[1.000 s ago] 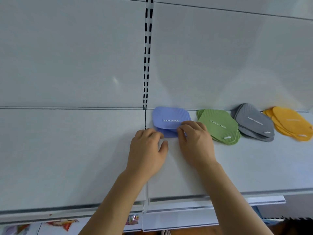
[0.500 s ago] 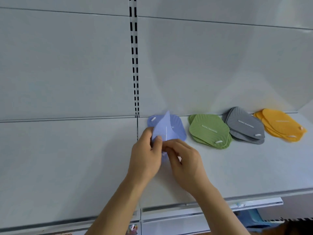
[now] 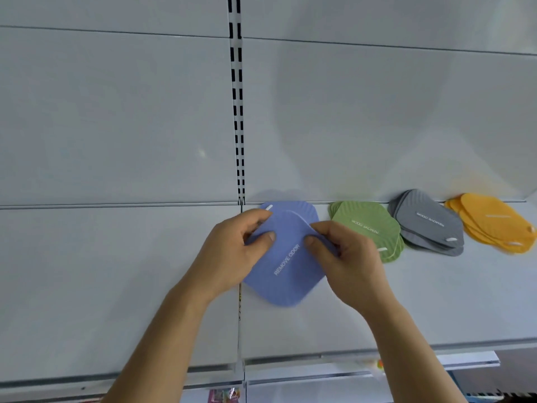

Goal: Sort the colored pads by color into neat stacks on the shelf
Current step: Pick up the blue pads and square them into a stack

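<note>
A blue pad (image 3: 286,274) printed REMOVE ODOR is held over the white shelf (image 3: 421,301), in front of another blue pad (image 3: 293,209) lying at the back. My left hand (image 3: 232,254) pinches its left edge with thumb on top. My right hand (image 3: 345,257) pinches its upper right edge, which curls up. To the right lie a green stack (image 3: 369,228), a grey stack (image 3: 430,225) and an orange stack (image 3: 494,225), each slightly fanned.
A slotted upright (image 3: 236,112) runs down the white back panel above the blue pads. The shelf's front edge (image 3: 319,356) runs below my forearms, with lower shelf rails beneath it.
Both hands have lifted one blue pad off the blue stack and turned it flat, printed side up, closer to me. The camera view also shifted.
</note>
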A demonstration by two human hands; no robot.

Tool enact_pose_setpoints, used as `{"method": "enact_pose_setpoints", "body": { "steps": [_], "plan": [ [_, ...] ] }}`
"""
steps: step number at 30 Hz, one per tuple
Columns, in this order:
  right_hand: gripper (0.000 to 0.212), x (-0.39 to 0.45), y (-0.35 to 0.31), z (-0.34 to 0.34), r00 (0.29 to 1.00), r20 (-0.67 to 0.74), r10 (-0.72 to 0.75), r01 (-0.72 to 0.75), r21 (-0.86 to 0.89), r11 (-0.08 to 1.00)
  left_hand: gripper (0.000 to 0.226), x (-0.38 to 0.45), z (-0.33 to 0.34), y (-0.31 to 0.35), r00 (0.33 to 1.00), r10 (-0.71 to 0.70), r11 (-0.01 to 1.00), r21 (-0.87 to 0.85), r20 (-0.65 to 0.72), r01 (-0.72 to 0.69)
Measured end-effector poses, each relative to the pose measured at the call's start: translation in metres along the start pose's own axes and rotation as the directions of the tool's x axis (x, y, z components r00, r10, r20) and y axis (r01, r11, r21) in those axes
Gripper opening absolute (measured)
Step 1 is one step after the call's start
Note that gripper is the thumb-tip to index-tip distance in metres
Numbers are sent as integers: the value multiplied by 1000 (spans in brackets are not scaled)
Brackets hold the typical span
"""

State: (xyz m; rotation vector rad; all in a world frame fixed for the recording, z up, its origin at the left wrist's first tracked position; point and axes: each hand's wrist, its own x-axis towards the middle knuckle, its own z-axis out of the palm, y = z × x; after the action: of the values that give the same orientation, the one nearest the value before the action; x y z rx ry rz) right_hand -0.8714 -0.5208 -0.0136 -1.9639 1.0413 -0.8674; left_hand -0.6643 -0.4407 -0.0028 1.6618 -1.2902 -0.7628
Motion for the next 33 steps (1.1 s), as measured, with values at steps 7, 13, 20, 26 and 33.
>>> {"method": "enact_pose_setpoints", "body": {
  "steps": [7,13,20,26,33],
  "plan": [
    [20,-13,6,13,958,-171,231,-158,358,920,31,-14,12,-17,985,-161,774,-612,58,162],
    [21,-19,0,25,972,-45,232,-196,397,897,28,-22,32,-14,945,-327,619,-758,-7,209],
    [23,3,31,20,986,-137,-96,53,-285,957,27,-23,-14,-31,887,-346,760,-646,-306,74],
    [53,29,43,57,978,166,-126,196,-525,828,26,-34,-33,-35,876,-402,702,-704,-267,107],
    [23,36,51,66,974,66,-219,223,-484,846,28,-39,-34,-31,887,-405,706,-692,-222,149]
  ]
}}
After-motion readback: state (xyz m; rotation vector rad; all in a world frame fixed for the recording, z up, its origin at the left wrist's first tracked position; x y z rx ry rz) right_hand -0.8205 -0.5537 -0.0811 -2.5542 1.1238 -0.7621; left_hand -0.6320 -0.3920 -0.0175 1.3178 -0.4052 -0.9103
